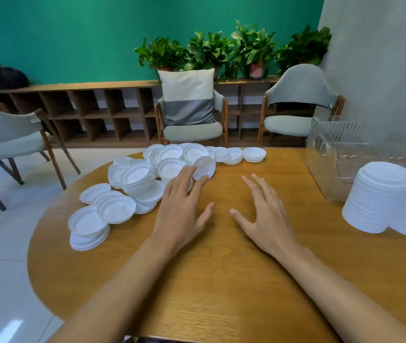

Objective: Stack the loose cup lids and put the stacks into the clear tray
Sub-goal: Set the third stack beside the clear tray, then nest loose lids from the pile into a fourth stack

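Left hand, right hand both showing bare. Fingers looking long, slender, tapering toward tips. Nails appearing short, trimmed; right thumbnail catching pale light. Left forearm, right forearm showing bare along whole visible length, looking slim, smooth. Wide lens stretching, thickening both toward bottom edge.

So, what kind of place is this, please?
Probably a cafe or an office lounge. Armchairs stand by a round wooden table, potted plants line a low shelf, and many cup lids lie on the table.
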Demonstrator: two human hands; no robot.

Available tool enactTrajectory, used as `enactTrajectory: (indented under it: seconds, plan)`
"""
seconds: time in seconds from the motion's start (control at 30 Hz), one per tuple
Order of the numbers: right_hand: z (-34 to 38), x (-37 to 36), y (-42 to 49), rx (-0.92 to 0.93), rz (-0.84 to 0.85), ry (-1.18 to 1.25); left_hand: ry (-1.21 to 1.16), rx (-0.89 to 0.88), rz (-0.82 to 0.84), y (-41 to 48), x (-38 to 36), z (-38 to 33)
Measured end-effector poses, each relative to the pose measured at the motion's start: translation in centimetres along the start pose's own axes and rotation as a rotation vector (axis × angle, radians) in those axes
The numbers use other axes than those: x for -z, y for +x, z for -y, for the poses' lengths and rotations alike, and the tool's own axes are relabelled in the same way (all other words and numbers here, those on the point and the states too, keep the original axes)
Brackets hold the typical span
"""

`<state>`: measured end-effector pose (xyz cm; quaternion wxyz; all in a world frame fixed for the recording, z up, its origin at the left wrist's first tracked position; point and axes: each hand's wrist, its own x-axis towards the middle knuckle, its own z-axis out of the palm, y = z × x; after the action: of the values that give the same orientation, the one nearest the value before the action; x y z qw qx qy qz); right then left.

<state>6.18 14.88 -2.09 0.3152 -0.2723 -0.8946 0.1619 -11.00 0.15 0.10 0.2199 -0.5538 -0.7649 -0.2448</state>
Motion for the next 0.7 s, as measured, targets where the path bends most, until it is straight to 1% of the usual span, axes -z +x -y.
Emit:
enactTrajectory:
  seconds: [0.13, 0.3, 0.37, 0.47, 0.6, 0.7]
  plan:
    - [0.7, -2.5, 2.3, 0.009, 0.050, 0.096, 0.072, 0.066, -0.028, 1.0, -0.4, 2.6]
    - [1.8, -4.9, 5.2, 0.046, 0.071, 0.166, 0.154, 0.112, -0.009, 3.7, -0.7, 5.8]
    - [2.3, -5.7, 6.2, 0.060, 0.081, 0.192, 0.224, 0.136, 0.059, 5.1, -0.6, 6.7]
    - [2.9, -6.9, 7.4, 0.059, 0.099, 0.213, 0.334, 0.174, 0.208, 6.6, -0.4, 7.5]
    - [3.2, -8.0, 8.4, 0.047, 0.151, 0.255, 0.398, 0.171, 0.273, 6.8, -0.5, 7.4]
    - [3.2, -8.3, 8.6, 0.059, 0.193, 0.276, 0.404, 0.146, 0.302, 6.3, -0.9, 6.9]
